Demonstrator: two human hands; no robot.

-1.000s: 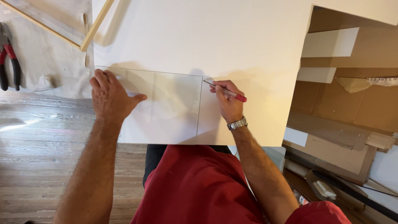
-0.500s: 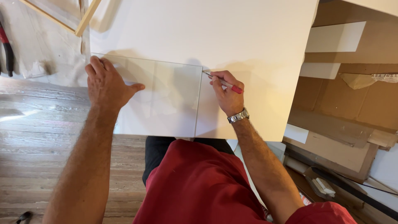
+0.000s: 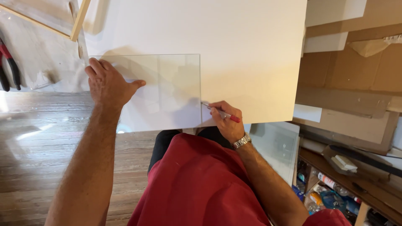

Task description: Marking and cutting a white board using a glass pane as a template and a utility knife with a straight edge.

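Note:
A clear rectangular sheet (image 3: 167,90) lies flat on a large white board (image 3: 234,37). My left hand (image 3: 109,83) presses palm-down on the sheet's left part, fingers spread. My right hand (image 3: 226,119) grips a red pen (image 3: 222,113), its tip touching the board at the sheet's right edge, near that edge's lower end. A metal watch is on my right wrist. My red shirt fills the bottom of the view.
Red-handled pliers (image 3: 10,65) lie at far left on pale paper. A wooden strip (image 3: 79,19) leans at top left. Cardboard pieces (image 3: 347,75) are stacked at right, above a shelf with bottles (image 3: 331,184). Wooden floor (image 3: 37,146) shows below the board.
My right hand has drawn the pen down along the sheet's right edge, from near the top corner to the lower part. My left hand has stayed pressed on the sheet.

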